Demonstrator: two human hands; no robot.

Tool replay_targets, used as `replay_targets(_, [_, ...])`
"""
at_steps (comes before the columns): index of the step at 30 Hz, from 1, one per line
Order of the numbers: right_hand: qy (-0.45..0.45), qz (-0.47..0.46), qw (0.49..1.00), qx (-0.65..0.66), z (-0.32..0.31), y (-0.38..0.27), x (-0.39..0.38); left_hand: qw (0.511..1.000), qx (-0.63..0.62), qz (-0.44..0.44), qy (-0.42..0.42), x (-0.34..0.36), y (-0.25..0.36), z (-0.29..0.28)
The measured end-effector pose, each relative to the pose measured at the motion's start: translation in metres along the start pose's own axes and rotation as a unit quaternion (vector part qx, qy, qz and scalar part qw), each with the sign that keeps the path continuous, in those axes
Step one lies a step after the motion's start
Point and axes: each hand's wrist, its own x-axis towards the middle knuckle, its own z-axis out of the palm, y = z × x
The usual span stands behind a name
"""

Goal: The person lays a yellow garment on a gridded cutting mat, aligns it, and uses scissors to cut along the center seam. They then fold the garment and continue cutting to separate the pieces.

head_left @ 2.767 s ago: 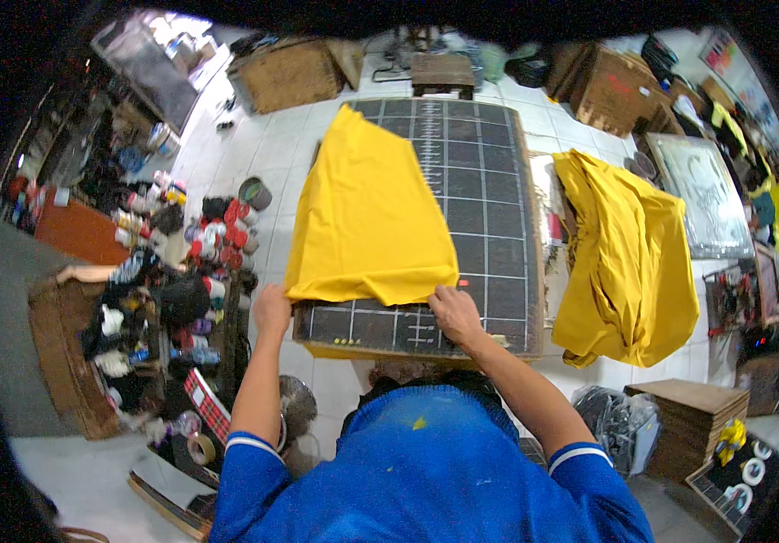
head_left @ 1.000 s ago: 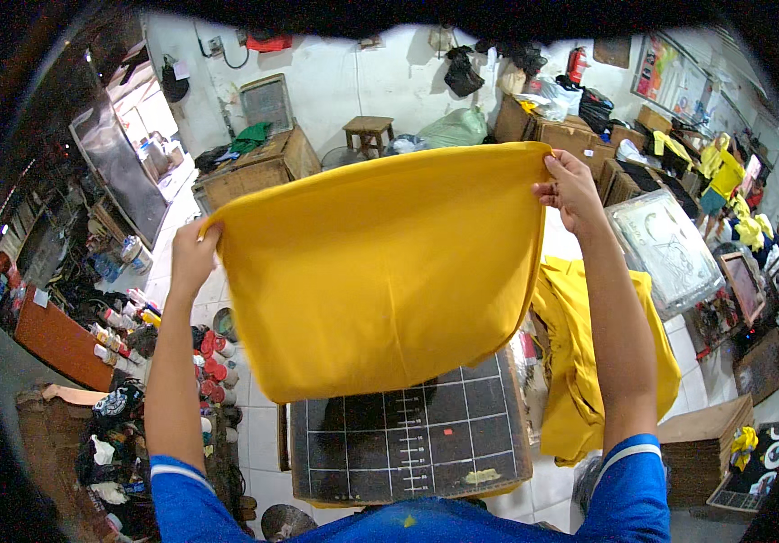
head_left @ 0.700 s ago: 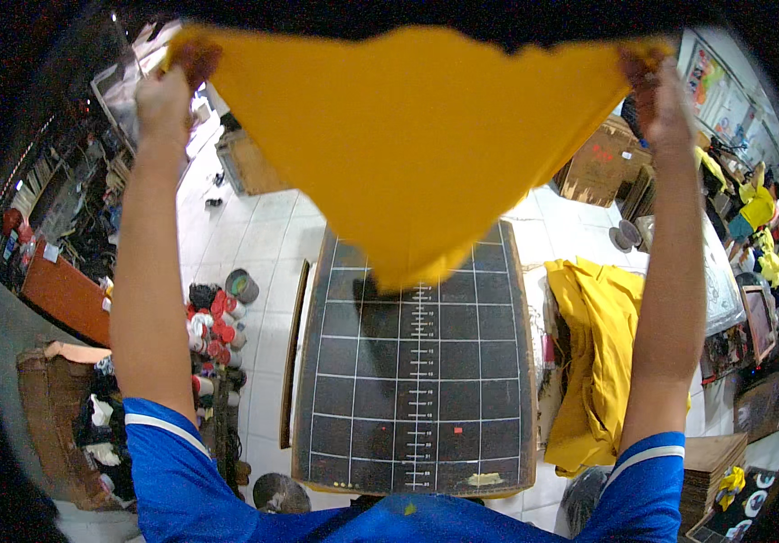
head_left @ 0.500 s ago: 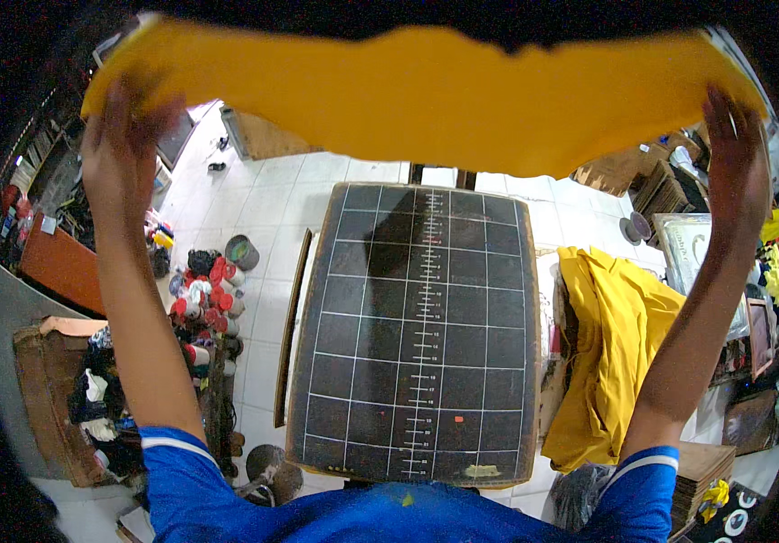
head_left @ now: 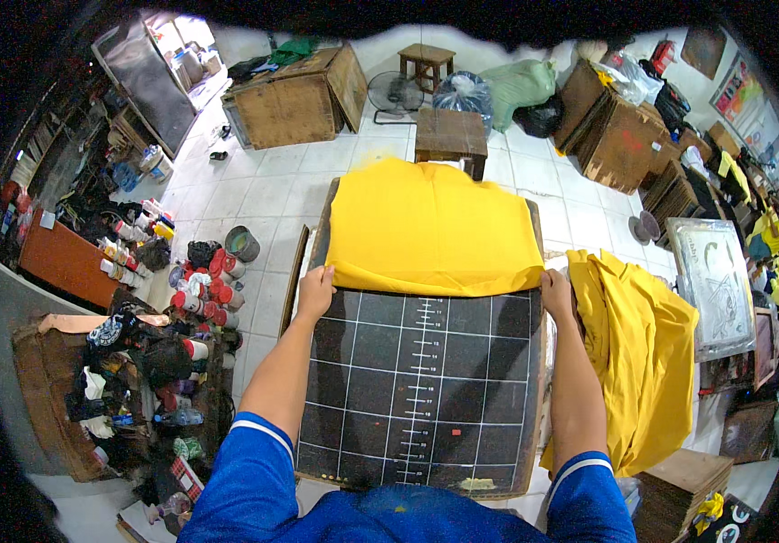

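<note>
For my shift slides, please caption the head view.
Left hand and right hand hold a yellow cloth by its near corners over a gridded black board.

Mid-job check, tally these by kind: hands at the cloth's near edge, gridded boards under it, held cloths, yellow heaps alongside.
Left hand and right hand: 2
Gridded board: 1
Held yellow cloth: 1
Yellow heap, layers uncountable: 1
Total: 5
</note>
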Motion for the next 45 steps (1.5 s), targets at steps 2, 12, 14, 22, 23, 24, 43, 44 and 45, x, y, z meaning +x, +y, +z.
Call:
replay_targets(2, [0.004, 0.002, 1.0, 0.004, 0.005, 0.01, -0.023, 0.999, -0.027, -0.002, 0.023, -0.01, -0.015, -0.002])
replay_targets(12, [-0.08, 0.071, 0.994, 0.031, -0.045, -0.007, -0.183, 0.998, 0.023, -0.06, 0.001, -0.122, -0.039, -0.051])
replay_targets(14, [-0.089, 0.068, 0.993, 0.031, -0.05, -0.007, -0.213, 0.997, 0.043, -0.058, 0.0, -0.154, -0.037, -0.061])
replay_targets(22, [-0.087, 0.125, 0.987, 0.047, -0.077, -0.03, -0.308, 0.997, 0.043, -0.05, 0.032, -0.247, -0.033, -0.078])
replay_targets(23, [-0.098, 0.121, 0.988, 0.019, -0.081, -0.033, -0.315, 0.997, 0.024, -0.065, 0.032, -0.254, -0.033, -0.077])
replay_targets(24, [-0.1, 0.135, 0.985, 0.037, -0.083, -0.037, -0.321, 0.997, 0.043, -0.065, 0.019, -0.26, -0.034, -0.081])
replay_targets(43, [-0.125, 0.164, 0.976, 0.067, -0.098, -0.046, -0.372, 0.995, 0.05, -0.075, 0.05, -0.317, -0.041, -0.101])
replay_targets(44, [-0.126, 0.159, 0.977, 0.067, -0.099, -0.049, -0.375, 0.994, 0.054, -0.076, 0.049, -0.319, -0.041, -0.104])
replay_targets(45, [-0.129, 0.161, 0.976, 0.068, -0.1, -0.051, -0.378, 0.992, 0.066, -0.093, 0.044, -0.322, -0.041, -0.105])
